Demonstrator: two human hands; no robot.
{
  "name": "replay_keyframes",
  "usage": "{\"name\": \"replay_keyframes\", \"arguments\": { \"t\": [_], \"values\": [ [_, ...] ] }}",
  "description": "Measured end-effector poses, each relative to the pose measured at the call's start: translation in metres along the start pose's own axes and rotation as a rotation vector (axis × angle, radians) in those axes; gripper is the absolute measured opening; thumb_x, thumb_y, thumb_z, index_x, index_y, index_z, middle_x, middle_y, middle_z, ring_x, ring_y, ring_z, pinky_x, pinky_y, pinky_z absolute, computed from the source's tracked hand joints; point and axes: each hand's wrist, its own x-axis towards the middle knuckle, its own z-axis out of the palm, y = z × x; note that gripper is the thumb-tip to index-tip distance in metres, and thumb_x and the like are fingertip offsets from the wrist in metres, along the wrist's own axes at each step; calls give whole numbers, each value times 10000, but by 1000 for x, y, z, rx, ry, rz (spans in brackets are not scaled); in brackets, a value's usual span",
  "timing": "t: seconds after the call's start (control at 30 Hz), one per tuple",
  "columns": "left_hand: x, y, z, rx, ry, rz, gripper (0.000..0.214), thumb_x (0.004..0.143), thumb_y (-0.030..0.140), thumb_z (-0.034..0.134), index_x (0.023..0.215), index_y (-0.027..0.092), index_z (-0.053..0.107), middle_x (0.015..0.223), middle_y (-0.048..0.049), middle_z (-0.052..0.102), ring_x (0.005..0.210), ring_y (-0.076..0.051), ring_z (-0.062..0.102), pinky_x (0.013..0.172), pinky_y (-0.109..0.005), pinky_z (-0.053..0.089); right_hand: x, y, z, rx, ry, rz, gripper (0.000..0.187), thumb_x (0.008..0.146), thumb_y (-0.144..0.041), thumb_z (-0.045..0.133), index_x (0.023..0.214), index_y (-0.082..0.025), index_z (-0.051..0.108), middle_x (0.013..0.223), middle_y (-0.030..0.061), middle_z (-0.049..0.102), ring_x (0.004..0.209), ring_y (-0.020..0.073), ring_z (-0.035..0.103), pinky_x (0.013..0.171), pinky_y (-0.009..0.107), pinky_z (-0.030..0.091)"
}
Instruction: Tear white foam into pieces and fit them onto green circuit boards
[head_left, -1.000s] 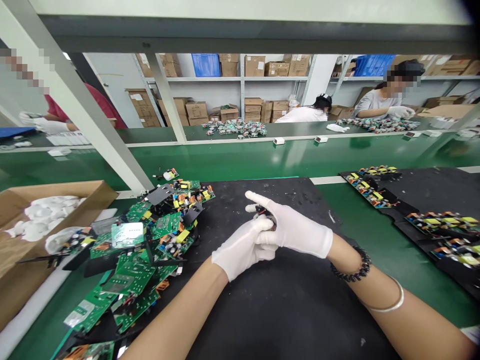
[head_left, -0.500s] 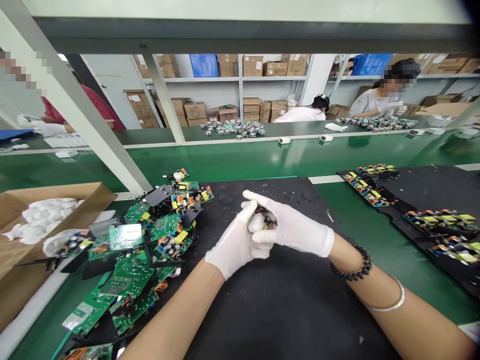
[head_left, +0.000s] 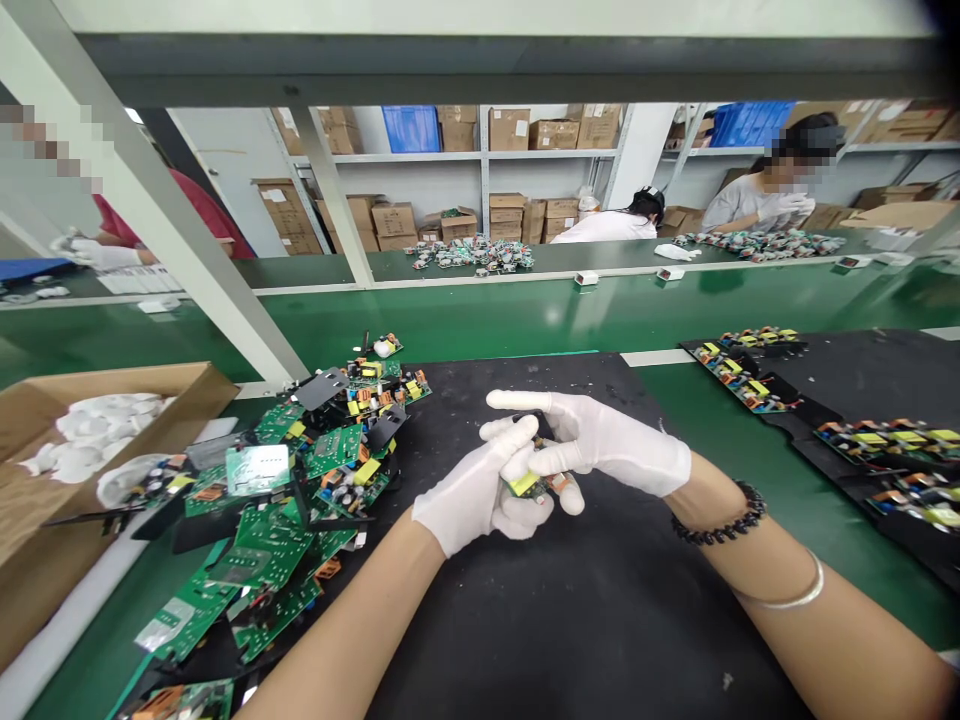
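Observation:
A small circuit board (head_left: 527,484) with a yellow part is held above the black mat, mostly covered by gloved fingers. My left hand (head_left: 480,495), in a white glove, is closed around it from the left. On the other side, my right hand (head_left: 600,435), also gloved, has its thumb and lower fingers against the board while the index finger points out to the left. A rounded white lump shows between the hands; I cannot tell whether it belongs to the board. Left of my hands lies a pile of green circuit boards (head_left: 262,540) with yellow and orange parts.
A cardboard box (head_left: 202,390) with white gloves in it stands at far left. Rows of boards (head_left: 900,440) lie on black mat at right. A slanted post (head_left: 187,220) rises behind the pile. Beyond the green belt (head_left: 480,320), co-workers sit near heaped parts (head_left: 472,257).
Both hands have shifted slightly right and turned the board, so its yellow part now shows below the fingers. My right index finger lies more level. The whole view has moved a little.

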Motion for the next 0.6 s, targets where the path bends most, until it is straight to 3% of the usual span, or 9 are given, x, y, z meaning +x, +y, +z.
{"name": "replay_keyframes", "arguments": {
  "t": [0.13, 0.3, 0.43, 0.6],
  "values": [
    [-1, 1, 2, 8, 0, 45, 461, 795, 554, 482, 847, 111, 598, 752, -115, 620, 395, -33, 328, 356, -183, 174, -4, -5, -3, 64, -99, 31, 647, 760, -135, 627, 1329, -331, 388, 1350, 62, 462, 826, 178, 667, 528, 206, 547],
    [0, -2, 1, 38, -40, 69, 570, 797, 627, 403, 874, 97, 599, 774, -116, 599, 382, -27, 307, 345, -190, 156, -3, -7, -2, 87, -91, 17, 635, 751, -111, 611, 1318, -312, 411, 1337, 67, 472, 821, 163, 651, 514, 187, 534],
    [1, 0, 7, 35, -9, 111, 750, 772, 733, 200, 928, 103, 576, 745, -100, 584, 351, -27, 264, 323, -184, 129, 1, -3, 1, 97, 4, 3, 568, 771, -133, 568, 1300, -292, 436, 1294, 74, 510, 788, 161, 645, 445, 167, 490],
    [-1, 5, 17, 112, 151, 115, 703, 772, 729, 213, 821, 116, 553, 671, -51, 527, 355, -17, 248, 338, -174, 120, 6, 4, 3, 29, 163, 56, 566, 755, -172, 596, 1293, -259, 443, 1249, 79, 541, 741, 137, 617, 420, 163, 441]
  ]
}}
